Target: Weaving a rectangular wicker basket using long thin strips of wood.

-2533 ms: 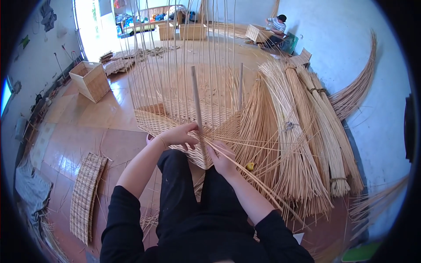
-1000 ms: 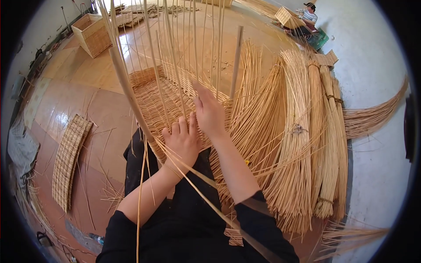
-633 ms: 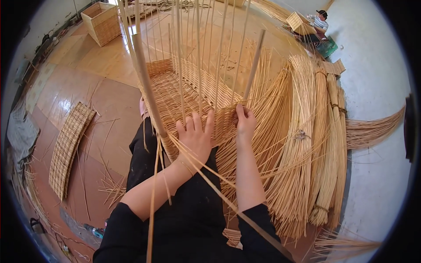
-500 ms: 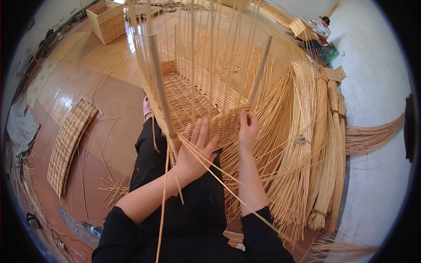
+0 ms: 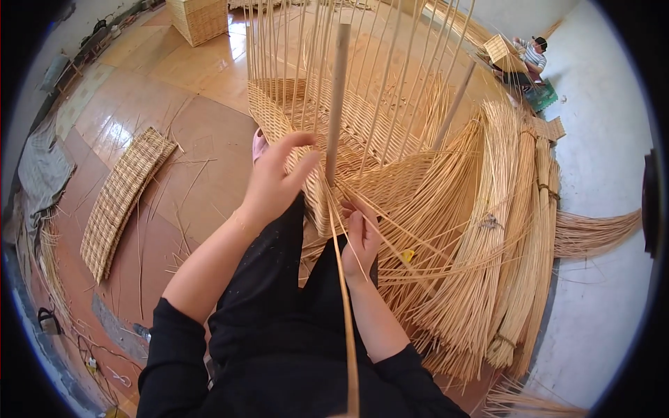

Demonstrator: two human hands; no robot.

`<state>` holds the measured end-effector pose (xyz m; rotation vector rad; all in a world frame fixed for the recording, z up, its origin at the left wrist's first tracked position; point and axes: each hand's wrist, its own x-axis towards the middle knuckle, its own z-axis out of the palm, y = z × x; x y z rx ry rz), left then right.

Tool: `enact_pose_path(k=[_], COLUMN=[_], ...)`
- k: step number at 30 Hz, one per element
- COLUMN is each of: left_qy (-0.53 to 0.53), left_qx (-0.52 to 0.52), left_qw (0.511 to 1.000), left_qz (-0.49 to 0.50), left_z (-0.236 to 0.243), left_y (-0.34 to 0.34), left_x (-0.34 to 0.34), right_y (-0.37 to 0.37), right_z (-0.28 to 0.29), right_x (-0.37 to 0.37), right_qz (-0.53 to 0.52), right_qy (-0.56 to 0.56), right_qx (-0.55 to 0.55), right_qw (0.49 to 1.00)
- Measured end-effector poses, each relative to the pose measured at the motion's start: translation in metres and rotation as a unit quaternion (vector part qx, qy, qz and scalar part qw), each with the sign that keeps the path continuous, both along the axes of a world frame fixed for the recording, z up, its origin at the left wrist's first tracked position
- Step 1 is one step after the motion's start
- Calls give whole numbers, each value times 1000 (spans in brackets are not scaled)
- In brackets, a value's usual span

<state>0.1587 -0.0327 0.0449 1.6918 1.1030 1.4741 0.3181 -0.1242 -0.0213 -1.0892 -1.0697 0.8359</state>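
A half-woven wicker basket (image 5: 411,174) stands before my knees, with thin upright stakes and thicker corner posts rising from its low walls. My left hand (image 5: 277,177) is at the basket's left wall, beside the near corner post (image 5: 338,104). Its thumb and fingers are apart, with nothing seen between them. Below that post, my right hand (image 5: 362,237) is closed, its curled fingers around loose wicker strands (image 5: 383,212) at the corner; its fingertips are partly hidden. One long strand (image 5: 347,313) hangs from the corner toward me.
Bundles of wicker rods (image 5: 481,279) lie along the right side. A woven panel (image 5: 125,202) lies on the floor at left, near loose rod pieces. A finished square basket (image 5: 198,21) stands far left. Another person (image 5: 533,56) sits far right with a basket.
The basket has turned and shifted right, its near corner post now more central. My left hand has lifted from the strands to the left wall; my right hand has come down to the corner.
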Motion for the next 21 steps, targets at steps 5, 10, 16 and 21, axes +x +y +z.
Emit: enact_pose_path(k=[5, 10, 16, 21], left_qy=[264, 226, 155, 90], left_qx=[-49, -117, -164, -198], left_qw=[944, 921, 909, 901], left_qz=[-193, -295, -350, -376], left_z=[7, 10, 3, -3], left_y=[19, 34, 39, 39], left_x=[10, 8, 12, 10], right_y=[-8, -17, -9, 52], right_z=[2, 4, 5, 10], right_x=[-3, -10, -6, 49], right_qz=[-42, -62, -86, -91], right_qy=[7, -277, -113, 118], right_qx=[26, 78, 35, -99], right_qw=[999, 956, 989, 984])
